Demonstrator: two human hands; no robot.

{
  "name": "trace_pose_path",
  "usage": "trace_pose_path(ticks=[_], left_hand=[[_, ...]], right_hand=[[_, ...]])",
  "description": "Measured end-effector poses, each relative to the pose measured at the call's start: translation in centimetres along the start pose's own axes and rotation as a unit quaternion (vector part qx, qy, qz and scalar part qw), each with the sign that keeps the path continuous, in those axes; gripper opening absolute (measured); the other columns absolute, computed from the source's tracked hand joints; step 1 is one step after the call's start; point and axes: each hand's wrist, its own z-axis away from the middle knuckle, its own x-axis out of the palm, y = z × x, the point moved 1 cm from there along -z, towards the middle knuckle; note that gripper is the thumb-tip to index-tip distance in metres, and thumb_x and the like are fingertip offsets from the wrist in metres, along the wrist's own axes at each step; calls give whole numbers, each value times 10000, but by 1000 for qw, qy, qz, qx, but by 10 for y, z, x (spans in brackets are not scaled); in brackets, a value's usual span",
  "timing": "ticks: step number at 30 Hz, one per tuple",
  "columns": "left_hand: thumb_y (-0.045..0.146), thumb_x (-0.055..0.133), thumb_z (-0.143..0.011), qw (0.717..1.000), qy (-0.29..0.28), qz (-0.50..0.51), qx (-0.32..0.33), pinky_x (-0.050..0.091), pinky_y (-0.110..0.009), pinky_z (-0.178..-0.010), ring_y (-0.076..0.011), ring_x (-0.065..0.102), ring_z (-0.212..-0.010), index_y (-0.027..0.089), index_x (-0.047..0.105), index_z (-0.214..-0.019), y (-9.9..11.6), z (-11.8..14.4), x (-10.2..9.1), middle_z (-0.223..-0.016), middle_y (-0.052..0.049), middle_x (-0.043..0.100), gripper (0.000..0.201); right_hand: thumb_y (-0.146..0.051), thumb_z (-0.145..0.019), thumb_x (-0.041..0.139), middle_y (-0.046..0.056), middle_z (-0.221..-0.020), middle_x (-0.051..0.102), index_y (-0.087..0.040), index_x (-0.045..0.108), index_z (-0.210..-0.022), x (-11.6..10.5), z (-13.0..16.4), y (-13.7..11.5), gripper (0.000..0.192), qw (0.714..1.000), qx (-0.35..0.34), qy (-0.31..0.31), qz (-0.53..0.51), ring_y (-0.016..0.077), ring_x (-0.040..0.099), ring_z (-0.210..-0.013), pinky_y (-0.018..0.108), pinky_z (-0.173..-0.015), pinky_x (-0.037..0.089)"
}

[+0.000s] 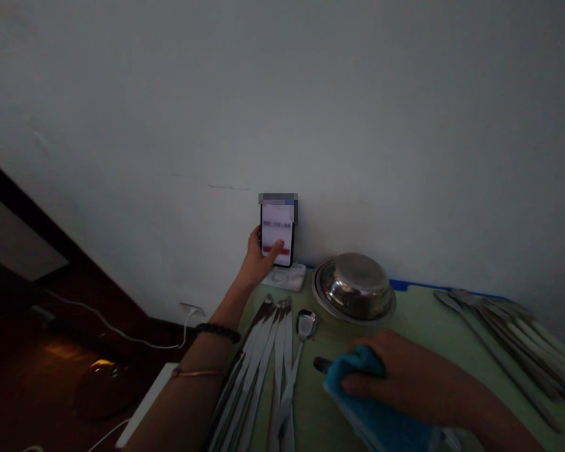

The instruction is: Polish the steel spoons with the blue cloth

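Here, one phone (pixel 277 234), one bowl (pixel 355 287), one cloth (pixel 371 408).

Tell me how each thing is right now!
phone: upright against the wall, screen lit, held by left hand
blue cloth: gripped by right hand
steel bowl: upside down
spoon: lying flat beside the knives

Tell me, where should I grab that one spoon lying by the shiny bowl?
Probably by the handle. The spoon lies flat on the green table, its bowl end pointing toward the steel bowl and its thin handle running back toward the person. Come from above, pinching the handle's middle from its right edge, since the row of knives crowds its left side.
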Motion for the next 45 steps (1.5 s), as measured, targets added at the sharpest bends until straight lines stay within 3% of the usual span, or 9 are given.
trace_pose_path(ticks=[7, 14, 20, 23, 25, 27, 31, 37, 45], left_hand=[[380, 644, -665, 993, 78, -70, 45, 260, -478, -1000, -289, 289, -1204, 165, 235, -1300, 27, 1, -5, -1236, -150, 295, 786], [384, 678, -636, 988, 60, -104, 102, 151, -480, -1038, -320, 186, -1240, 101, 241, -1301, 66, 14, 1, -1301, -191, 233, 845], [370, 564, -756, 980, -16, -82, 178, 173, -456, -1047, -257, 205, -1264, 193, 261, -1293, 111, 47, 19, -1331, -128, 262, 642], [361, 460, -829, 969, -117, -30, 214, 351, -381, -967, -213, 385, -1167, 214, 246, -1300, 140, 64, 30, -1263, -110, 379, 537], [335, 439, -850, 945, -252, 68, 197, 413, -341, -902, -184, 494, -1041, 227, 248, -1295, 160, 72, 40, -1116, -92, 495, 497], [348, 560, -779, 931, -289, 102, 199, 434, -322, -872, -195, 492, -1037, 233, 279, -1279, 180, 76, 48, -1111, -86, 493, 585], [319, 729, -610, 923, -292, 96, 232, 446, -304, -851, -214, 449, -1076, 260, 321, -1264, 207, 78, 58, -1183, -71, 452, 774], [387, 732, -583, 937, -229, 10, 263, 450, -267, -673, -149, 521, -762, 226, 489, -1079, 221, 78, 46, -832, -3, 536, 576], [324, 588, -762, 929, -298, 14, 221, 461, -226, -622, -123, 574, -690, 205, 529, -944, 227, 82, 25, -760, 15, 609, 226]], right_hand=[[-518, -757, 475, 45, -875, 631, -214, 606, -856, -8, 4, -1, 346, 999, -18, 41, -3, 175, 565, -788, 293, -665, 403], [-484, -769, 484, 24, -783, 637, -197, 609, -811, -27, 18, -5, 316, 994, -57, 87, 14, 148, 572, -703, 258, -603, 381], [-501, -762, 481, 40, -808, 645, -190, 599, -776, -43, 36, 0, 333, 985, -53, 160, 35, 159, 573, -709, 260, -611, 382], [-531, -783, 424, 54, -810, 647, -183, 593, -797, -55, 45, 4, 387, 977, -40, 208, 20, 169, 579, -714, 264, -619, 390], [-546, -807, 359, 46, -759, 639, -179, 583, -793, -62, 51, 8, 430, 969, -32, 246, 1, 163, 577, -677, 264, -607, 390], [-548, -822, 316, 33, -697, 620, -173, 564, -746, -69, 57, 11, 456, 957, -24, 288, -12, 148, 562, -620, 257, -581, 383], [-548, -827, 290, 2, -570, 549, -167, 491, -592, -78, 65, 16, 491, 933, -15, 359, -29, 112, 492, -518, 238, -523, 358], [-614, -778, 322, -32, -483, 439, -173, 431, -529, -82, 69, 15, 518, 914, -10, 394, -97, 83, 416, -443, 215, -431, 322], [-524, -829, 333, -18, -535, 535, -159, 521, -592, -70, 67, 1, 474, 924, -108, 359, -71, 95, 504, -497, 209, -474, 359]])
